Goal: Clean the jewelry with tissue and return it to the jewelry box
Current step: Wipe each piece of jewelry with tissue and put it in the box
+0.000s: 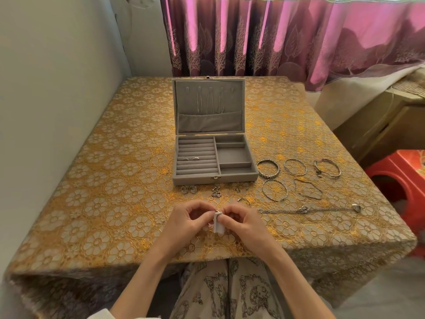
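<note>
Gold tablecloth (pixel 96 203) below — both hands (pixel 218 221) pinch tissue (pixel 218 224) around jewelry.

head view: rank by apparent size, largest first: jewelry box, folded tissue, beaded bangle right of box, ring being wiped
1. jewelry box, lid open
2. beaded bangle
3. folded tissue, close to the bangle in extent; it sits nearer the camera, so that order is unsure
4. ring, mostly hidden by tissue and fingers

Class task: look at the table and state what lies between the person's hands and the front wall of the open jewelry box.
In the head view, small silver pieces lie between the hands and the jewelry box.
</note>
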A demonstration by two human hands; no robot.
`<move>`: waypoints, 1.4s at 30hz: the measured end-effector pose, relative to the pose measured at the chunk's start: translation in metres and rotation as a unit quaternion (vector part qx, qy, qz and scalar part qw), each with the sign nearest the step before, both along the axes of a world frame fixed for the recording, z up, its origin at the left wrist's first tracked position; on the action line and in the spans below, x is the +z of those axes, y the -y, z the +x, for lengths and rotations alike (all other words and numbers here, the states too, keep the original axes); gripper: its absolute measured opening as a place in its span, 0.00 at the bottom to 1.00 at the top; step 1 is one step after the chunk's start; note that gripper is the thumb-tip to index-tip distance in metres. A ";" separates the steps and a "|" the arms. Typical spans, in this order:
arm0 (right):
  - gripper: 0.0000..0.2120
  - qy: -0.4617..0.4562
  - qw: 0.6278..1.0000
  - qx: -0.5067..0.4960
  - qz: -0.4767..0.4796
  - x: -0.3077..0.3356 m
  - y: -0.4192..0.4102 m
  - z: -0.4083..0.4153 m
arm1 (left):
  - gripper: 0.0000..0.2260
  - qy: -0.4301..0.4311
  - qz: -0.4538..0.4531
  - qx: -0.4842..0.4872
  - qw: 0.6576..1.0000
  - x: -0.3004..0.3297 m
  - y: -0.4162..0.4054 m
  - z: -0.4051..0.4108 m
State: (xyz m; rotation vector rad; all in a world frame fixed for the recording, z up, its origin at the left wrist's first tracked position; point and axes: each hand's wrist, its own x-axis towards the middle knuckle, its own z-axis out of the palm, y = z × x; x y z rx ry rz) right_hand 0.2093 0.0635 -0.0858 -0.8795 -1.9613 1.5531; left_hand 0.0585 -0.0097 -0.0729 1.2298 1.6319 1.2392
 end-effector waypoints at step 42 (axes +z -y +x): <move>0.03 -0.034 0.998 -0.051 -0.028 0.006 0.008 -0.004 | 0.04 0.069 0.024 0.051 0.996 -0.003 0.000 0.001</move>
